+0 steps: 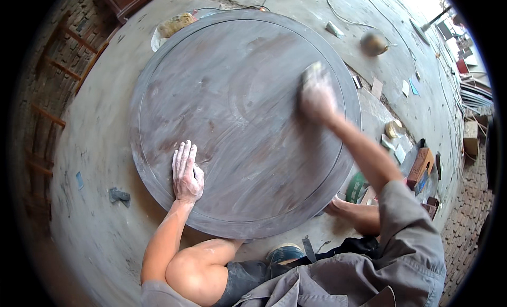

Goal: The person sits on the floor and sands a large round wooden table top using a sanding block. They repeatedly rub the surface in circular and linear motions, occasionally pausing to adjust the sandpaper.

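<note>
A large round tabletop (pixel 243 132), dark brown under smears of grey-white dust, lies in front of me with a thin groove running near its rim. My left hand (pixel 186 175), whitened with dust, rests flat on its near left part, fingers stretched out and holding nothing. Over on the right side of the tabletop is my right hand (pixel 318 95), blurred by motion and heavily dusted. Its fingers are smeared, and whether a pale thing lies under them cannot be made out. Curved wiping streaks cross the dusty surface.
On the concrete floor (pixel 100 143) lie a grey rag (pixel 120 196), scraps of paper (pixel 376 88) and cables. A wooden box-like tool (pixel 421 167) and a green roll (pixel 356 186) are at the right, a round metal object (pixel 374 44) farther off. Chair frames (pixel 66 69) stand left.
</note>
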The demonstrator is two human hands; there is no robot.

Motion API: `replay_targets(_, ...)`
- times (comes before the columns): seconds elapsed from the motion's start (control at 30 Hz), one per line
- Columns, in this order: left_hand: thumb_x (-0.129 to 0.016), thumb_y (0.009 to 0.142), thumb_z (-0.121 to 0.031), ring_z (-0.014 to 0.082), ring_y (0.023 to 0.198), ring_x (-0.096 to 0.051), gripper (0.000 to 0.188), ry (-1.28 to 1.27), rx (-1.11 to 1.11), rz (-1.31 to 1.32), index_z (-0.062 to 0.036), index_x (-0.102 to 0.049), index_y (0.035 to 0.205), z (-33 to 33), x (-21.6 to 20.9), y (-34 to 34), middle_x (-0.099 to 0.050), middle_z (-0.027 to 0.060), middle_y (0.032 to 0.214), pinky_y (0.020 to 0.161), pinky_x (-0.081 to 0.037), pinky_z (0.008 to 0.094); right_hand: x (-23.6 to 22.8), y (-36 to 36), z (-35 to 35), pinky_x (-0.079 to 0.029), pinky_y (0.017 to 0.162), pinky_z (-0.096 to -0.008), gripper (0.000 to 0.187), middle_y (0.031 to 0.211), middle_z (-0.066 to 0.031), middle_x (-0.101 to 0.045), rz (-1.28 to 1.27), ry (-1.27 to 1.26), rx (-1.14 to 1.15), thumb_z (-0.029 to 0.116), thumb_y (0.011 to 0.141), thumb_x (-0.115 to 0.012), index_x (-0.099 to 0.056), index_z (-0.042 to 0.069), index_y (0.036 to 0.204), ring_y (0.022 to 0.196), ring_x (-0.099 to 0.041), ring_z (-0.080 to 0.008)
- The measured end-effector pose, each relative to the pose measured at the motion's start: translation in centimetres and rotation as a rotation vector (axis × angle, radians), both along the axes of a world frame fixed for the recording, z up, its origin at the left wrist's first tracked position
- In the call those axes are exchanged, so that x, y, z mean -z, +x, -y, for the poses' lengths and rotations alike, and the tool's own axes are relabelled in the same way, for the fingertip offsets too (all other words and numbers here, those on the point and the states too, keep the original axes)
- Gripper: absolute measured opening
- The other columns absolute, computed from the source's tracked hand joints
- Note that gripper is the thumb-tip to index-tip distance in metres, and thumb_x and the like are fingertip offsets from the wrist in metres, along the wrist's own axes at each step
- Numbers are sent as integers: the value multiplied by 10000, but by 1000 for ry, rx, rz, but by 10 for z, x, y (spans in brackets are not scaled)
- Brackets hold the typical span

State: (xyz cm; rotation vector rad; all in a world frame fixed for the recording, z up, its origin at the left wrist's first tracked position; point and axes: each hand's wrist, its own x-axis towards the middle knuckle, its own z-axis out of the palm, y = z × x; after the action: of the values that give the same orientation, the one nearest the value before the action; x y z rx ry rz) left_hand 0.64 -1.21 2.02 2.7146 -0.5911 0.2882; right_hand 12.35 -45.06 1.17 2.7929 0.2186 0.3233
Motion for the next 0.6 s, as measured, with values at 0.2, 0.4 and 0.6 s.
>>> replay_targets(0.2,-507,886,-26,361,1448,-417,557,-1,-18,-7,-1,-520,1443,-15,-1,-9,-487,179,1527,1220,-305,494,-27,-68,-81,-167,1271,-502,614,1613,-291,-295,-392,246,-472,204,980,-396,-358,-98,1514,1517,-258,-435)
replay_targets(0.4,-473,898,-44,354,1469,-388,576,15,-43,-21,-10,-493,1473,-16,0,-11,-454,169,1557,1233,-279,487,-12,-47,-73,-190,1251,-542,639,1556,-352,-349,-235,-86,-119,259,975,-458,-390,-143,1467,1487,-291,-484)
replay_targets(0.6,-497,890,-32,355,1439,-433,545,-37,-34,15,-3,-533,1433,-12,3,-9,-499,177,1516,1211,-319,495,-11,-89,-109,-177,1267,-482,623,1564,-319,-366,-360,326,-587,266,1011,-422,-375,-134,1486,1502,-298,-415)
